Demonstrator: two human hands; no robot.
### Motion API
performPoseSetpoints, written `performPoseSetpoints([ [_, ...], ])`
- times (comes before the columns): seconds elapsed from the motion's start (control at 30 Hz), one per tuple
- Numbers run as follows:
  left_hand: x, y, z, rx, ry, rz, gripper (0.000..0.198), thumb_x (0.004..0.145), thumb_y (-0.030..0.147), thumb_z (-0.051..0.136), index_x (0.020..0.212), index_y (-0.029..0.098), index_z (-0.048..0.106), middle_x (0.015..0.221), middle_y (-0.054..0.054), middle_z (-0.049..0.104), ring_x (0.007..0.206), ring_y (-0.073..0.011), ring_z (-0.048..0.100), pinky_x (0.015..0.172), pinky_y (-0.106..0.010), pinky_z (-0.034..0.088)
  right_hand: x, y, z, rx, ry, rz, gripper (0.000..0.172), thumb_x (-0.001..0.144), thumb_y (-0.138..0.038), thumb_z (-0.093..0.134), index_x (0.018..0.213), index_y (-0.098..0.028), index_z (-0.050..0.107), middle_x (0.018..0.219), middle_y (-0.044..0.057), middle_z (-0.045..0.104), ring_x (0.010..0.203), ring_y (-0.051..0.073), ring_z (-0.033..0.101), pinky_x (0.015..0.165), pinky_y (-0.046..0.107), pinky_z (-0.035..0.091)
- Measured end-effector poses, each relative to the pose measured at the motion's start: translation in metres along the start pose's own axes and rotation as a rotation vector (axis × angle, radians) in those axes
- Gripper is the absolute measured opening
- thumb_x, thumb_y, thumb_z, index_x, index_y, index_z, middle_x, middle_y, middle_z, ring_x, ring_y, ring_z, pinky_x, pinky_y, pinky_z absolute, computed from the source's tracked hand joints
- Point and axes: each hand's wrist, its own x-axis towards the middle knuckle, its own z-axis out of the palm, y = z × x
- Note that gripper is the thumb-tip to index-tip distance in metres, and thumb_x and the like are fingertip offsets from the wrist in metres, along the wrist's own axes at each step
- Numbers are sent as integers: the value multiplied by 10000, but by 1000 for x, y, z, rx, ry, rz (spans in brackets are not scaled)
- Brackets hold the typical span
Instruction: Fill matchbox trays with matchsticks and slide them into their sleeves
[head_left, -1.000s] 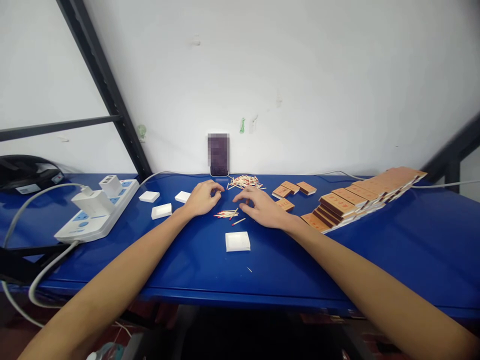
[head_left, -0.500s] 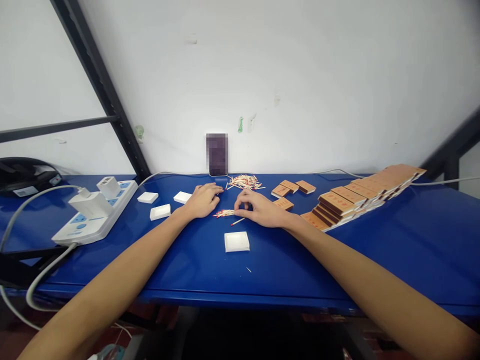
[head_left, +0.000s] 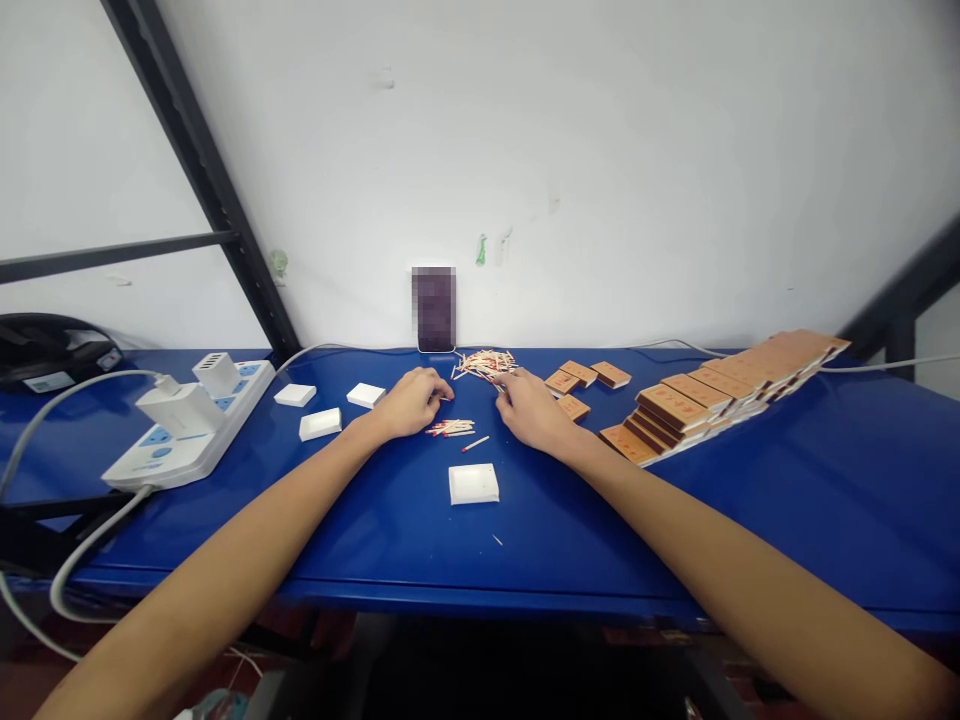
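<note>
My left hand (head_left: 411, 404) rests on the blue table with its fingers curled in. A small red tip at its fingertips looks like the head of a match (head_left: 448, 399). My right hand (head_left: 531, 410) reaches to the near edge of the large match pile (head_left: 484, 362); its thumb and fingers are bent together, and what they pinch is hidden. Between the hands lies a smaller bunch of matches (head_left: 451, 428), with a single match (head_left: 475, 443) apart from it. Nearer to me sits a white matchbox tray (head_left: 474, 484), touched by neither hand.
White trays (head_left: 321, 424) lie left of my left hand. Orange-brown matchboxes (head_left: 611, 375) lie loose at right, beside a long stacked row of them (head_left: 705, 390). A power strip (head_left: 202, 430) with cables occupies the left side. A phone (head_left: 434, 310) leans on the wall.
My right hand has left the small bunch and moved away and right to the large pile. My left fingers have curled in. The bunch and the single match now lie uncovered.
</note>
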Motion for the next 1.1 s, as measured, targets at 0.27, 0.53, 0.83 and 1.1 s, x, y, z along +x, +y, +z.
performPoseSetpoints([
  [0.27, -2, 4, -3, -9, -20, 44, 232, 751, 73, 478, 813, 173, 677, 845, -41, 656, 803, -177, 604, 768, -302, 472, 2, 5, 5, -43, -18, -29, 244, 862, -105, 451, 926, -142, 684, 1011, 161, 628, 935, 255, 603, 885, 360, 430],
  [0.53, -4, 19, -7, -239, -52, 68, 298, 679, 43, 464, 745, 180, 720, 851, -13, 726, 785, -156, 647, 781, -267, 491, 4, 3, 2, -94, -30, 0, 249, 832, -106, 468, 779, -148, 708, 893, 152, 685, 845, 251, 637, 797, 346, 450],
  [0.83, -1, 3, 4, -69, 110, -53, 291, 841, 148, 437, 951, 202, 701, 997, -30, 687, 933, -192, 587, 912, -368, 443, 3, 1, 0, 40, -57, -136, 243, 785, -96, 544, 861, -206, 747, 966, 90, 729, 896, 242, 656, 822, 340, 462],
  [1.1, -2, 1, 8, 49, 30, -122, 369, 919, 212, 349, 1144, 243, 640, 1153, -63, 587, 1054, -246, 487, 913, -442, 393, 8, -8, 1, 172, -93, -295, 305, 758, -42, 497, 879, -202, 726, 845, 31, 715, 777, 169, 630, 752, 282, 451],
])
